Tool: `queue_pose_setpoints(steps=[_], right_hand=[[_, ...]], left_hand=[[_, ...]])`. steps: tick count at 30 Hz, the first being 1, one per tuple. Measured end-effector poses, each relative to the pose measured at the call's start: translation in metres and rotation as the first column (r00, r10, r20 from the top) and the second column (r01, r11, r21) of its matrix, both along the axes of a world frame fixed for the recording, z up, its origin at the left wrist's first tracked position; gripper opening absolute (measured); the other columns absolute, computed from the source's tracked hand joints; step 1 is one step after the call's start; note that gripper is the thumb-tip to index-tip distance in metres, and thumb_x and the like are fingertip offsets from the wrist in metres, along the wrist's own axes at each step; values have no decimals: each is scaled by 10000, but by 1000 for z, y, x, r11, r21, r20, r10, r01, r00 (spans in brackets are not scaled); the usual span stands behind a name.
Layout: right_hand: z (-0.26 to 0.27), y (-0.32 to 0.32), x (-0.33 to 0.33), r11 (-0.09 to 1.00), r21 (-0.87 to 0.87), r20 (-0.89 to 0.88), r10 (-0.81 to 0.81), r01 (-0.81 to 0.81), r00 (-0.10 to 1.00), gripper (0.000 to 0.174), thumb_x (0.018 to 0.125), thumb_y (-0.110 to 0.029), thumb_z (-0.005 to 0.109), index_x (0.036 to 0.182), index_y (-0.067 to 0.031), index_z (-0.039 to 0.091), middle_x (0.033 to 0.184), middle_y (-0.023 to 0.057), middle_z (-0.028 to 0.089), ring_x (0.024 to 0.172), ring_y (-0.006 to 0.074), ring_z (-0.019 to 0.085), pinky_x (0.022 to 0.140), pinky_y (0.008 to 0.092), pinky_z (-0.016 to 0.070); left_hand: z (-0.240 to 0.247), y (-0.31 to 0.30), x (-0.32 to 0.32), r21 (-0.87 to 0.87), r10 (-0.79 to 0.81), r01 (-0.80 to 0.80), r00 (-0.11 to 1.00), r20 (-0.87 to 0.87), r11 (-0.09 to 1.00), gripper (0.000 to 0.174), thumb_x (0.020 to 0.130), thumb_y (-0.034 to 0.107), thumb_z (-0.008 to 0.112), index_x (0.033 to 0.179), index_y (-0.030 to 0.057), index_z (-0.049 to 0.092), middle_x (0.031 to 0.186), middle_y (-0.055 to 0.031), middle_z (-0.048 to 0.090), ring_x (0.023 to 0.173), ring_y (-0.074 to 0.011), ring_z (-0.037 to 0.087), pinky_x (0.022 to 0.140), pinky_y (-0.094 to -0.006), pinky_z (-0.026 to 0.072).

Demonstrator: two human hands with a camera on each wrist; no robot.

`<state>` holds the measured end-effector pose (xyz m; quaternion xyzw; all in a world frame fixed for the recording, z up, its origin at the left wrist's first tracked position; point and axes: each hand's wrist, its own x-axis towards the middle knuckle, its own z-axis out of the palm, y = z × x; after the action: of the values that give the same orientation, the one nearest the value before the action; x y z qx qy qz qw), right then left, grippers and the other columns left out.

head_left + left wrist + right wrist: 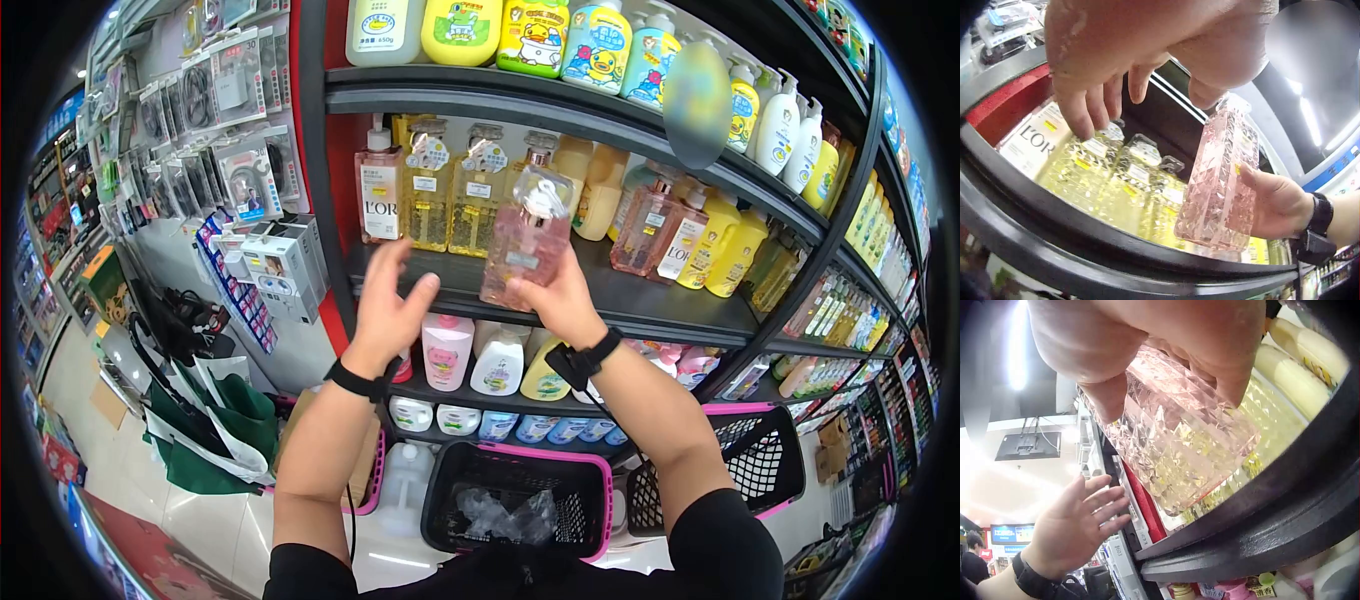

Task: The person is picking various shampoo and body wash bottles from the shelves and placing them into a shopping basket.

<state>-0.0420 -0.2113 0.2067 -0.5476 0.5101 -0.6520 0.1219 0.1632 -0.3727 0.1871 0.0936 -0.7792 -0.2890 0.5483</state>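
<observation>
My right hand point(563, 298) grips a clear pink faceted bottle point(527, 240) by its lower part, holding it slightly tilted before the middle shelf. In the right wrist view the pink bottle point(1175, 431) sits between thumb and fingers. My left hand point(391, 308) is held near the shelf's front, fingers spread, touching nothing. Behind it stand a pink L'OR bottle point(379, 190) and yellow faceted bottles point(427, 190). The left wrist view shows the left hand point(1147, 44) above those yellow bottles point(1129, 181), apart from the pink one.
Upper shelf point(450, 80) carries several pump bottles. Below are white and pink bottles point(447, 350) and a black basket point(440, 500) with clear plastic inside. Packaged cables point(235, 85) hang at left above green bags point(210, 430). More pink and yellow bottles point(640, 225) stand right on the middle shelf.
</observation>
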Motion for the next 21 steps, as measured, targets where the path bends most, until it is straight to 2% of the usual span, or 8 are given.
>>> queue_pose_setpoints(steps=[3,5,7,10,13,17,19,21], right_hand=[[4,-32,6,994,-1,87,108,-108,990,765,841,25,735,1477,5,311,1388,128,526,1281,211,533,1091,370,428],[5,-54,11,989,5,92,147,-148,985,766,849,20,731,1483,10,303,1394,132,524,1280,213,534,1091,365,426],[5,-76,16,985,18,73,170,-172,983,767,855,11,731,1487,17,296,1395,135,527,1277,214,536,1090,359,425],[-1,-107,22,985,51,-22,167,-166,986,704,915,-32,694,1490,-13,290,1369,103,542,1249,185,548,1074,367,445],[-1,-135,32,984,53,-24,173,-172,985,712,909,-66,710,1479,16,291,1362,142,551,1245,205,555,1073,371,444],[-8,-170,49,991,15,-35,133,-133,990,742,894,-116,735,1465,54,292,1358,193,557,1247,249,565,1064,376,443],[-11,-187,56,996,-7,-82,83,-84,993,742,896,-125,732,1463,55,290,1347,202,563,1242,263,574,1052,382,453],[-9,-189,69,1000,7,-157,3,-2,988,751,908,-173,728,1465,59,281,1355,216,549,1248,278,566,1051,384,451]], left_hand=[[8,-33,11,-64,265,-278,950,-167,958,579,877,213,723,1344,-40,492,1309,-221,540,1213,-389,530,1068,-452,407],[8,-60,16,4,459,-465,871,-176,885,666,896,186,725,1436,-38,406,1428,-218,477,1335,-315,465,1119,-421,374],[14,-84,14,130,475,-457,847,-239,880,766,853,258,774,1432,-60,386,1392,-259,493,1314,-371,474,1122,-451,362],[12,-118,12,310,145,-100,982,-124,945,778,838,271,814,1414,-56,405,1292,-193,581,1181,-267,590,1011,-395,474],[12,-124,15,347,87,-36,987,-133,937,654,855,239,800,1350,-38,475,1150,-131,646,1057,-212,647,902,-353,529],[-11,-141,11,563,-179,294,951,-252,773,525,932,303,740,1289,-5,510,1011,-116,680,956,-211,671,890,-346,535],[-19,-147,5,547,-174,341,927,-334,765,538,887,320,797,1217,-38,568,1023,-92,679,896,-159,672,836,-300,540],[-26,-155,4,500,-84,199,966,-243,843,515,885,379,784,1158,-22,613,1011,-79,688,896,-157,654,831,-305,522]])
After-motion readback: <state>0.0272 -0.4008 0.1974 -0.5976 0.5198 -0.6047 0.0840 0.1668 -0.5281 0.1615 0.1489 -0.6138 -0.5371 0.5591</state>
